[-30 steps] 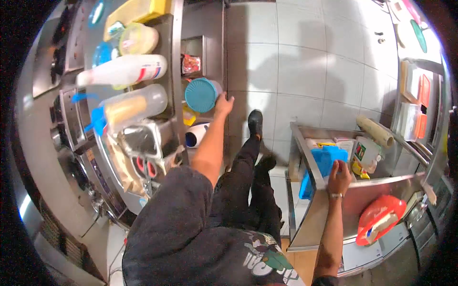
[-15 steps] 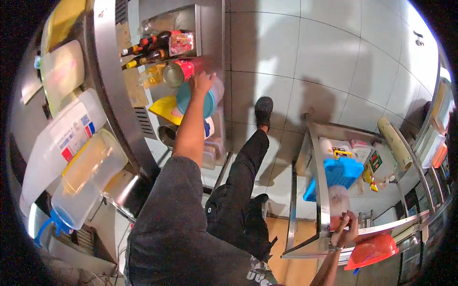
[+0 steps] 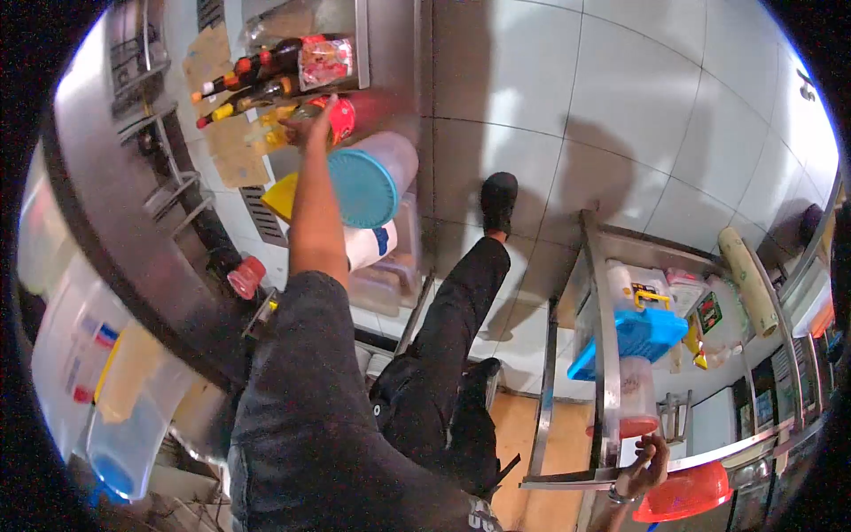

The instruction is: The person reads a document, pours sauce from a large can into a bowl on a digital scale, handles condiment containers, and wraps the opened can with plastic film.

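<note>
My left hand (image 3: 312,122) reaches onto the lower shelf at the upper left, its fingers bent over a red can (image 3: 340,121); whether it grips the can is unclear. Just below the hand is a container with a teal lid (image 3: 363,188). Dark bottles (image 3: 253,84) and a red packet (image 3: 325,62) lie beyond it. At the lower right, my right hand (image 3: 644,467) is beside the metal rack's edge with its fingers curled, and what it holds, if anything, is hidden. Next to it are a red basket (image 3: 684,493) and a red-lidded container (image 3: 636,396).
A blue box (image 3: 634,337) sits in the right rack (image 3: 605,372). A rolled item (image 3: 747,282) leans behind. Large plastic bottles (image 3: 133,417) stand on the left counter (image 3: 133,230). My black shoe (image 3: 499,199) is on the tiled floor (image 3: 523,71).
My left hand has moved off the teal-lidded container and up to the red can. The view has shifted and more of the lower shelf shows. My right hand is slightly lower in view.
</note>
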A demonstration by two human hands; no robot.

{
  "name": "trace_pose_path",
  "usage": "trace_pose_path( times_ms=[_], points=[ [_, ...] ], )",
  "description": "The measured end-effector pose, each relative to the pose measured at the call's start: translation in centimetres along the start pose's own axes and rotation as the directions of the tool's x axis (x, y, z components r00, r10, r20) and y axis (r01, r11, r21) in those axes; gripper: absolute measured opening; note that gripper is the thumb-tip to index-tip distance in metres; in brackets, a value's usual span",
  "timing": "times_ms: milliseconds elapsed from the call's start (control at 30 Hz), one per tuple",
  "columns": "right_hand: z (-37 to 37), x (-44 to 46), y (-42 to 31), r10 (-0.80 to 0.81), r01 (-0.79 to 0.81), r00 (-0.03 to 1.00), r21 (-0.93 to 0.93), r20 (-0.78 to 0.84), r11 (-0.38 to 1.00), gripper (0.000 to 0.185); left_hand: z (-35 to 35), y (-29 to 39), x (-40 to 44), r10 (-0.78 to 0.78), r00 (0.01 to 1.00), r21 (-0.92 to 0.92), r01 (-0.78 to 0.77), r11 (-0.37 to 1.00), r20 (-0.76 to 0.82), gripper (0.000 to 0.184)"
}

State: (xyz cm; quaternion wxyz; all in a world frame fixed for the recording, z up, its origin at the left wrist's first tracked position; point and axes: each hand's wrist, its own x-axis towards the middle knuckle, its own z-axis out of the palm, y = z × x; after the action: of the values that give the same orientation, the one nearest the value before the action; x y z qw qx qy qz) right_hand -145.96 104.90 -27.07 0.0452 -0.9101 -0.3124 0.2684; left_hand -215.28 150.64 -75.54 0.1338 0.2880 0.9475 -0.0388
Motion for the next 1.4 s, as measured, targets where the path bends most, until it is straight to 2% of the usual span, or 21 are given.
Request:
trace_pose_path(
  times_ms=[67, 133, 167, 233, 267, 300, 433, 533, 600, 733, 833, 933, 1000, 1033, 1067, 1133, 1167, 1233, 1267, 1333, 1400],
  points=[
    [-0.3, 0.0, -1.7, 0.039, -0.040, 0.999, 0.040, 0.034, 0.998, 0.038, 0.8, -1.7, 2.5, -0.039, 0.991, 0.040, 0.035, 0.999, 0.126, 0.166],
    [-0.6, 0.1, -1.3, 0.048, -0.050, 0.998, 0.073, 0.035, 0.996, 0.038, 1.7, -3.7, 4.5, 0.028, 0.979, 0.011, -0.030, 0.999, 0.203, 0.167],
    [-0.7, -0.1, -1.3, 0.115, -0.118, 0.992, 0.073, 0.045, 0.990, 0.038, 2.0, -4.6, 5.3, 0.070, 0.972, -0.006, -0.070, 0.998, 0.225, 0.167],
    [-0.4, -0.3, -1.0, 0.105, -0.106, 0.994, 0.061, 0.033, 0.992, 0.039, 2.7, -6.3, 6.7, 0.134, 0.961, -0.034, -0.129, 0.991, 0.244, 0.168],
    [-0.5, -0.4, -0.7, 0.087, -0.087, 0.996, 0.053, 0.015, 0.995, 0.039, 3.0, -7.0, 7.3, 0.160, 0.957, -0.045, -0.154, 0.987, 0.241, 0.168],
    [-0.9, -0.3, -0.3, 0.158, -0.162, 0.986, 0.085, 0.054, 0.983, 0.040, 3.0, -7.2, 7.6, 0.186, 0.954, -0.054, -0.178, 0.982, 0.233, 0.168],
    [-1.0, -0.9, 0.8, 0.134, -0.137, 0.990, 0.098, 0.034, 0.986, 0.041, 3.0, -7.9, 7.6, 0.232, 0.958, -0.086, -0.221, 0.972, 0.167, 0.168],
    [-1.0, 0.0, -1.0, 0.079, -0.086, 0.994, 0.104, 0.071, 0.991, 0.044, 2.7, -7.0, 7.1, 0.192, 0.970, -0.029, -0.190, 0.981, 0.148, 0.164],
    [-0.7, 1.1, -3.8, -0.050, 0.034, 0.987, 0.106, 0.156, 0.994, 0.038, 2.5, -6.4, 6.4, 0.184, 0.975, -0.039, -0.181, 0.983, 0.124, 0.162],
    [-1.3, 0.3, -0.7, -0.056, 0.040, 0.988, 0.111, 0.143, 0.993, 0.035, 1.5, -5.0, 4.2, 0.186, 0.981, -0.072, -0.181, 0.981, 0.062, 0.160],
    [-2.4, -0.8, 2.6, -0.003, -0.018, 0.988, 0.131, 0.154, 0.991, 0.035, 0.3, -3.9, 3.0, 0.177, 0.984, -0.085, -0.173, 0.981, 0.032, 0.158],
    [-3.9, -1.3, 6.5, -0.020, -0.032, 0.972, 0.216, 0.232, 0.976, 0.038, -1.6, -3.2, 2.3, 0.163, 0.986, -0.063, -0.161, 0.985, 0.022, 0.157],
    [-5.2, -1.1, 9.0, -0.172, 0.049, 0.885, 0.279, 0.434, 0.959, 0.039, -2.6, -2.9, 0.6, 0.217, 0.976, -0.012, -0.217, 0.976, -0.001, 0.156],
    [-4.3, -0.9, 6.3, -0.177, 0.054, 0.889, 0.286, 0.423, 0.957, 0.039, -3.4, -2.0, -0.8, 0.224, 0.975, -0.022, -0.224, 0.974, -0.007, 0.156],
    [-2.3, -0.2, 0.5, -0.008, -0.071, 0.957, 0.264, 0.289, 0.962, 0.041, -4.6, -0.8, -2.6, 0.188, 0.982, 0.040, -0.188, 0.981, 0.004, 0.156],
    [-1.5, -0.2, -1.8, 0.165, -0.197, 0.977, 0.269, 0.137, 0.943, 0.049, -6.6, 0.9, -5.4, 0.115, 0.993, 0.164, -0.117, 0.980, 0.020, 0.156],
    [-1.2, -0.5, -0.5, 0.090, -0.102, 0.994, 0.205, 0.065, 0.973, 0.051, -7.3, 1.3, -6.8, 0.155, 0.988, 0.130, -0.153, 0.980, -0.007, 0.155],
    [-1.2, 1.2, -5.2, -0.137, 0.133, 0.990, 0.147, 0.019, 0.980, 0.055, -9.1, 2.9, -9.4, 0.148, 0.988, 0.158, -0.141, 0.977, -0.034, 0.154],
    [-1.1, 0.6, -4.3, -0.133, 0.131, 0.991, 0.150, 0.006, 0.980, 0.055, -10.0, 3.6, -10.5, 0.133, 0.989, 0.195, -0.119, 0.974, -0.059, 0.153],
    [0.0, -0.1, -1.9, -0.155, 0.165, 0.979, 0.067, -0.133, 0.984, 0.053, -10.7, 4.0, -11.9, 0.166, 0.979, 0.171, -0.144, 0.975, -0.119, 0.152],
    [-0.1, 0.8, -1.0, -0.276, 0.289, 0.954, 0.114, -0.120, 0.951, 0.040, -12.2, 5.3, -13.6, 0.202, 0.961, 0.141, -0.177, 0.974, -0.186, 0.151]
  ],
)
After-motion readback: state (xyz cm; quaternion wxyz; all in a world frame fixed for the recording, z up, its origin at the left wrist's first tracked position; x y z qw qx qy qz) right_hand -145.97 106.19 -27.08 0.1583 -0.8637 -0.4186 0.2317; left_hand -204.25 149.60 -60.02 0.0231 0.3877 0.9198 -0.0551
